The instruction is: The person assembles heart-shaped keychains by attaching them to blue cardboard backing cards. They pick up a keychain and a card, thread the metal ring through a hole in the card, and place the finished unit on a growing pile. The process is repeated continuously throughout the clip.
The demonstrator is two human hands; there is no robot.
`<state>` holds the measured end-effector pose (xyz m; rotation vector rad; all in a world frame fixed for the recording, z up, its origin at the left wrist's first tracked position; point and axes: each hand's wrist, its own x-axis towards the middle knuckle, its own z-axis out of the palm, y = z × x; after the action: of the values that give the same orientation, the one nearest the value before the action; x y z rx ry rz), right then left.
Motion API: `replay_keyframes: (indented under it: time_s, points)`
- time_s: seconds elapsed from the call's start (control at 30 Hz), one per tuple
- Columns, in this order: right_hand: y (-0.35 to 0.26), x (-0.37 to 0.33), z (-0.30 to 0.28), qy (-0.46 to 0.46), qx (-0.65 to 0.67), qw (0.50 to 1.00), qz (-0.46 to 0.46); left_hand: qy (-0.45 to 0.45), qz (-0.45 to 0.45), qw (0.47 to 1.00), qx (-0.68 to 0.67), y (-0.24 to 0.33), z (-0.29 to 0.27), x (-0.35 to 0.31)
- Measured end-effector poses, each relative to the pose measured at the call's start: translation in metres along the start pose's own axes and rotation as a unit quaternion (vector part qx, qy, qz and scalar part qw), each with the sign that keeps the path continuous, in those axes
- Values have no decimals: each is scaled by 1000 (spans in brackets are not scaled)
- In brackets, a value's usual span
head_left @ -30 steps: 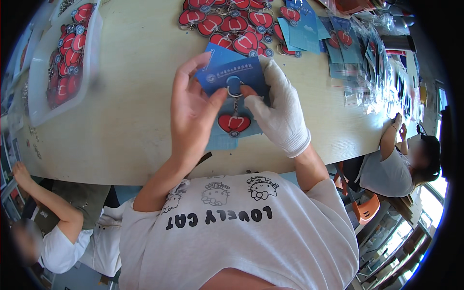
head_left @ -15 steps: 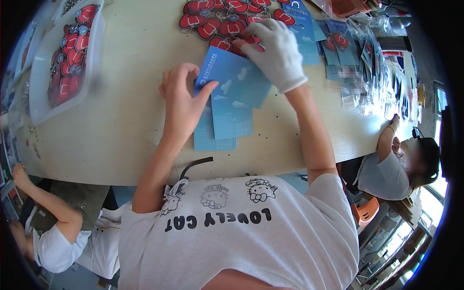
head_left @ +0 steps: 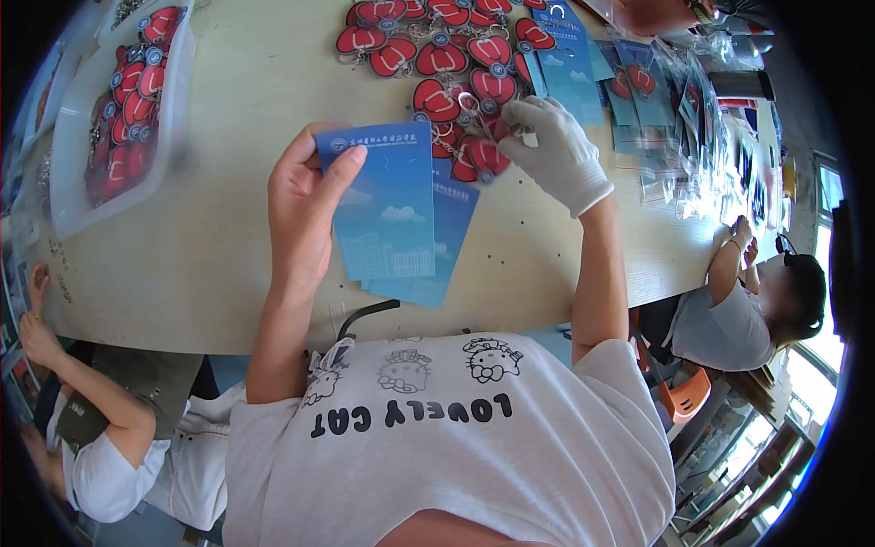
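Note:
My left hand (head_left: 305, 196), bare, pinches a blue card (head_left: 387, 214) by its upper left corner, thumb on the front. The card shows a sky with clouds and pale buildings. Behind it, more blue cards (head_left: 453, 232) fan out to the right over the table. In a white glove, my right hand (head_left: 558, 150) has its thumb and fingers closed on a red keychain (head_left: 483, 157) with a metal clasp, just right of the card. Its exact grip point is partly hidden by the fingers. Several more red keychains (head_left: 442, 56) lie in a pile beyond both hands.
A translucent bin (head_left: 68, 196) of red keychains stands at the left. Blue cards (head_left: 570, 77) lie at the far right of the pile, beside clear bags (head_left: 670, 173) of packed keychains. One person (head_left: 100, 428) sits at lower left, another (head_left: 729, 314) at right.
My left hand has moved left and down, bringing the card upright toward me. My right hand has drawn back toward me and right, with a red keychain pulled from the pile.

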<state>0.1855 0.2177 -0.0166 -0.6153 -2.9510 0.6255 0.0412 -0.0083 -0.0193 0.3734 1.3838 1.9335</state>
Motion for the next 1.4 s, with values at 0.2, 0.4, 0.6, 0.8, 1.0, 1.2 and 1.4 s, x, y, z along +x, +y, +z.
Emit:
replay_keyframes:
  time_s: [0.2,0.4,0.6,0.8,1.0,1.2,1.4]
  points:
    - [-21,-9,-7,86,39,996,3,-12,-36,999,17,-12,3,0]
    - [-23,-17,21,142,-13,990,-3,18,-24,1000,-2,-15,12,-2]
    - [-36,-29,3,225,127,966,24,83,87,985,127,-20,22,-1]
    - [-81,-28,-10,174,389,905,-3,45,177,965,190,-12,44,1]
    - [-102,-18,-6,214,489,841,90,-2,129,991,-35,-6,59,-11]
    - [-99,-20,-14,229,308,923,40,15,101,993,-62,-4,55,-14]
    - [-90,-21,-24,227,199,949,-94,6,364,915,173,-1,44,-7]
